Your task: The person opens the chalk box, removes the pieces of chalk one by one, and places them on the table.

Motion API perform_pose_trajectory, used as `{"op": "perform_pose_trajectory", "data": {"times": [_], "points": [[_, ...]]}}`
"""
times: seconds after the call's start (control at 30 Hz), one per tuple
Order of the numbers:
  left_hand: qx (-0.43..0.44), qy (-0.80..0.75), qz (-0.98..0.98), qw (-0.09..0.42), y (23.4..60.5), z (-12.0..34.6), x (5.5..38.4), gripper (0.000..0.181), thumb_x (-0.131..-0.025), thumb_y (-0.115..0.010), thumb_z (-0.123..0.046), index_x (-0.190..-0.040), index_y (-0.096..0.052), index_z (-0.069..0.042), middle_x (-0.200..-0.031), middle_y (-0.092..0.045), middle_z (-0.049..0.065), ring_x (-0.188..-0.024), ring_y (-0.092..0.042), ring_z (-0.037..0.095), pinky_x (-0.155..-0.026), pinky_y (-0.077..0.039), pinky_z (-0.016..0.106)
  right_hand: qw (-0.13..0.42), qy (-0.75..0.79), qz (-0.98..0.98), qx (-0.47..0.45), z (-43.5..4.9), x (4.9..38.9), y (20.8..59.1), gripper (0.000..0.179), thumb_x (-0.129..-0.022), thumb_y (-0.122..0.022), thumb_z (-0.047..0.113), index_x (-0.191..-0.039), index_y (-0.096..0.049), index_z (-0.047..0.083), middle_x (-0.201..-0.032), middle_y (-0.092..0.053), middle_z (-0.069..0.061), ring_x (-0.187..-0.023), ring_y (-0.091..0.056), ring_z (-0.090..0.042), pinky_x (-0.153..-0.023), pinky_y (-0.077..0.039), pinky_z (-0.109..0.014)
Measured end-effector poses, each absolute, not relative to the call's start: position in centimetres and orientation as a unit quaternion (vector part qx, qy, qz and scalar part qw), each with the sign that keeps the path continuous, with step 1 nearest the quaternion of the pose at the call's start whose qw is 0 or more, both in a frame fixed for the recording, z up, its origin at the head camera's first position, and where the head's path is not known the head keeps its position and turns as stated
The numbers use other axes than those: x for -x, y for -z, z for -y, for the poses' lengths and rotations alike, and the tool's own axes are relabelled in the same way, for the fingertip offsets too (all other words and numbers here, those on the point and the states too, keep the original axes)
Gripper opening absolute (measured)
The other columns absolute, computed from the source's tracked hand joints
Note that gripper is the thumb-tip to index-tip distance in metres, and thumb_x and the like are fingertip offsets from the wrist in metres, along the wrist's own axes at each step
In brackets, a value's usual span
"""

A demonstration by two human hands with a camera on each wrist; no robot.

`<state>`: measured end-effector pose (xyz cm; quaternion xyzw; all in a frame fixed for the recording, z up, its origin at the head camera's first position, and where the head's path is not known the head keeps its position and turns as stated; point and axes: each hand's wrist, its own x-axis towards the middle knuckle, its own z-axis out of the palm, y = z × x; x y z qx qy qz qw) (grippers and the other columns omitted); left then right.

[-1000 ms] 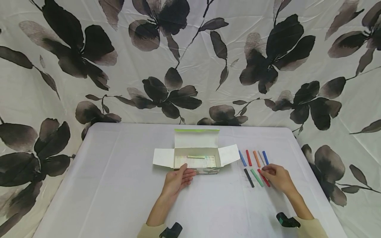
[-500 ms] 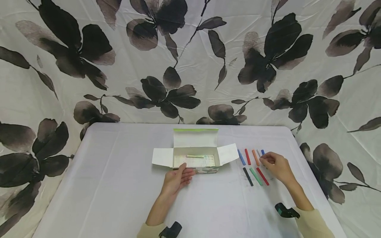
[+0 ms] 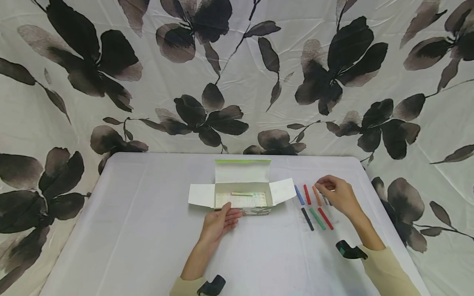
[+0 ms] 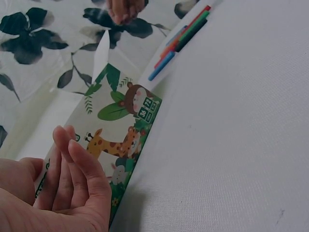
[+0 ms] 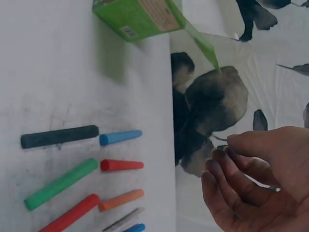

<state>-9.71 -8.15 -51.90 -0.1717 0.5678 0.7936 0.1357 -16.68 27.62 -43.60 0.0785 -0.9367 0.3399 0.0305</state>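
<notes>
A cardboard box [image 3: 259, 212] with animal pictures stands with its flaps spread. One pale green stick [image 3: 242, 194] lies inside. My left hand [image 3: 218, 226] rests at the box's front wall, thumb by the rim, fingers loosely extended. My right hand [image 3: 338, 197] hovers over the back row of chalk sticks, fingers loosely bent; I see nothing held in it in the right wrist view. That row has a blue chalk [image 5: 120, 137], red chalk [image 5: 122, 165], orange chalk [image 5: 121, 199], whitish chalk [image 5: 123, 219] and another blue chalk [image 5: 135, 227].
Nearer the front lie a black chalk [image 3: 307, 219], a green chalk [image 3: 317, 218] and a red chalk [image 3: 326, 218]. Everything stands on a white-covered table [image 3: 148, 230]. A floral cloth [image 3: 237, 61] hangs behind its far edge. Faint dust smudges show around the chalks.
My right hand has moved away from the front red chalk, back and slightly left to above the back row. The chalks lie in the same places. My left hand stays at the box.
</notes>
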Motion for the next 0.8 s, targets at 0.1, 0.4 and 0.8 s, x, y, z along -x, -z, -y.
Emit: {"op": "perform_pose_trajectory", "data": {"times": [0.1,0.4,0.8], "points": [[0.174,-0.793,-0.568,0.135,51.8,8.2,9.7,0.047,-0.107,-0.058,-0.034,-0.113,-0.07,0.011,-0.1,-0.077,0.012,-0.081,-0.069,0.011,-0.071,-0.057,0.021,0.028,-0.348,0.933,-0.089,-26.7,17.2,43.1,0.02,-0.101,-0.068,0.013,-0.108,-0.07,-0.006,-0.096,-0.073,-0.016,-0.088,-0.069,-0.031,-0.068,-0.053,-0.025],[0.177,-0.792,-0.568,0.137,51.9,8.3,9.7,0.049,-0.105,-0.06,-0.037,-0.114,-0.069,0.01,-0.102,-0.077,0.012,-0.083,-0.07,0.011,-0.071,-0.057,0.021,0.03,-0.371,0.92,-0.122,-23.5,18.4,42.2,0.018,-0.1,-0.067,0.012,-0.108,-0.07,-0.003,-0.096,-0.073,-0.015,-0.088,-0.071,-0.031,-0.073,-0.055,-0.025],[0.179,-0.791,-0.568,0.138,52.0,8.1,9.8,0.045,-0.107,-0.057,-0.032,-0.111,-0.07,0.01,-0.099,-0.077,0.011,-0.084,-0.071,0.013,-0.071,-0.057,0.021,0.029,-0.417,0.892,-0.171,-18.7,19.1,42.2,0.013,-0.098,-0.07,0.008,-0.106,-0.071,-0.002,-0.097,-0.073,-0.014,-0.089,-0.07,-0.028,-0.082,-0.06,-0.04]]}}
